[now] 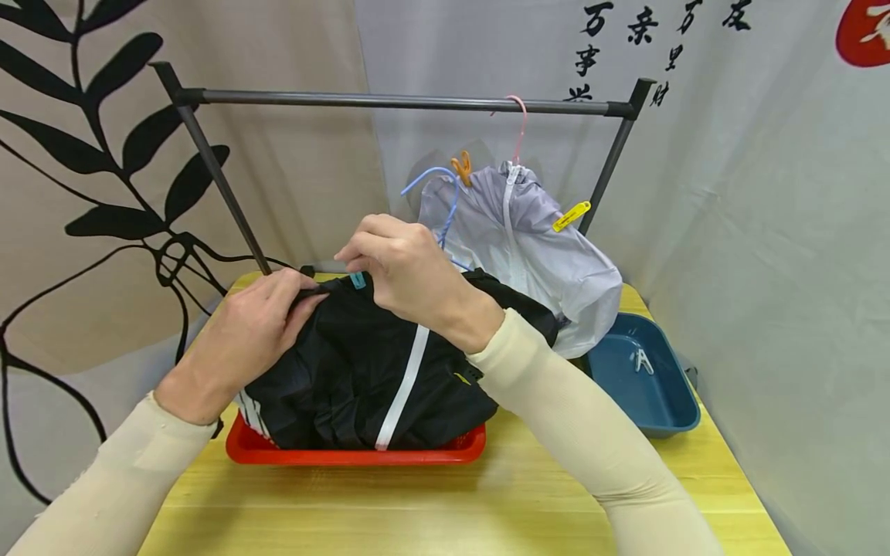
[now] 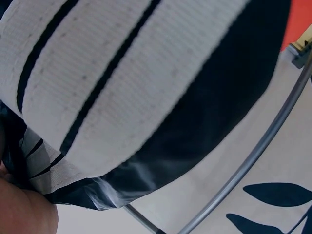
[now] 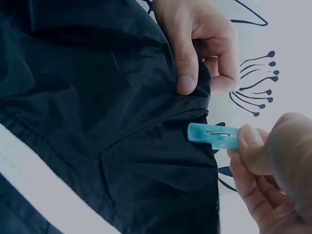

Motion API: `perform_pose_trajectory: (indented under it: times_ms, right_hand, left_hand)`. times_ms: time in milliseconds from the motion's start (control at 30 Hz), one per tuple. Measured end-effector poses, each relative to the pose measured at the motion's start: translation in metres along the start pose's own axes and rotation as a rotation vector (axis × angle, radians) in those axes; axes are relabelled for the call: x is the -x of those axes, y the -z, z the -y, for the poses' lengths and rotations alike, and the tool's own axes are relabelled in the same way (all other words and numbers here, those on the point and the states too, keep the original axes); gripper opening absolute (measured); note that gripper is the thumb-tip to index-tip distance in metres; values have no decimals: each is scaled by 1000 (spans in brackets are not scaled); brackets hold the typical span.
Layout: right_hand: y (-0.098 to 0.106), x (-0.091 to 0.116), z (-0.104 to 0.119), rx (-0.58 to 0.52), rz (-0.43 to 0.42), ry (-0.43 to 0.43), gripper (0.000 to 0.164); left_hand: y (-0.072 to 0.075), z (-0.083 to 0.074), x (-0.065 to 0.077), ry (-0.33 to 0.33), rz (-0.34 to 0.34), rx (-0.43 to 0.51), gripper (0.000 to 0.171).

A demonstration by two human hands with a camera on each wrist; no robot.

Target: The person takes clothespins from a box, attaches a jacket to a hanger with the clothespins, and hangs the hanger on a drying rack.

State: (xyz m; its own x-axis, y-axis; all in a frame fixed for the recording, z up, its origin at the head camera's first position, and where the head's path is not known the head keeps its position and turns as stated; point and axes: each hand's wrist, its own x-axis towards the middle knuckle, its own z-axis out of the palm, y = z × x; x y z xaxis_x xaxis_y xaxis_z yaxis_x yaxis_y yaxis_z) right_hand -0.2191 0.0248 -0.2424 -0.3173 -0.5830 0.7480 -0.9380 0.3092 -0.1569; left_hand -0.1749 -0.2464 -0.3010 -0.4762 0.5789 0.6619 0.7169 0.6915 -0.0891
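A black jacket [image 1: 341,355] with a white strip down its front lies bunched over a red tray [image 1: 354,457]. My left hand [image 1: 253,328] pinches its upper edge between thumb and fingers. Against the same edge, my right hand [image 1: 410,270] pinches a teal clothespin [image 3: 214,135]. In the right wrist view the clothespin's front end overlaps the black fabric, just below the left thumb. White stripes [image 2: 131,83] on the jacket fill much of the left wrist view. A blue hanger [image 1: 455,202] rises behind the right hand.
A grey rod rack [image 1: 403,100] stands at the back. From it hangs a pale lilac-and-white jacket [image 1: 542,247] on a pink hanger [image 1: 521,127], with an orange clothespin [image 1: 462,167] and a yellow clothespin [image 1: 572,216]. A blue basin [image 1: 667,394] holding a white clothespin [image 1: 643,361] sits at right.
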Motion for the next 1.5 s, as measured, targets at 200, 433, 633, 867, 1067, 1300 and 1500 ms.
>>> perform_pose_trajectory:
  times_ms: [200, 433, 633, 867, 1067, 1300, 1500]
  right_hand:
    - [-1, 0, 2, 18, 54, -27, 15]
    - [-3, 5, 0, 105, 87, -68, 30]
    - [-5, 8, 1, 132, 102, -88, 37]
    - [-5, 12, 2, 126, 108, -104, 46]
    - [-4, 19, 5, 123, 89, -92, 49]
    - [0, 35, 3, 85, 2, -79, 44]
    - [2, 51, -1, 100, -50, -71, 39]
  left_hand:
    - [-1, -1, 0, -8, -8, 8, 29]
    - [-3, -2, -1, -16, -10, 13, 29]
    - [-4, -1, -1, -27, -24, 10, 27]
    - [-5, 0, -1, -30, -31, 15, 37]
    - [-6, -1, 1, -27, -38, 23, 41]
    - [-6, -1, 3, 5, -26, 26, 31]
    - [-7, -3, 4, 42, -16, 24, 38]
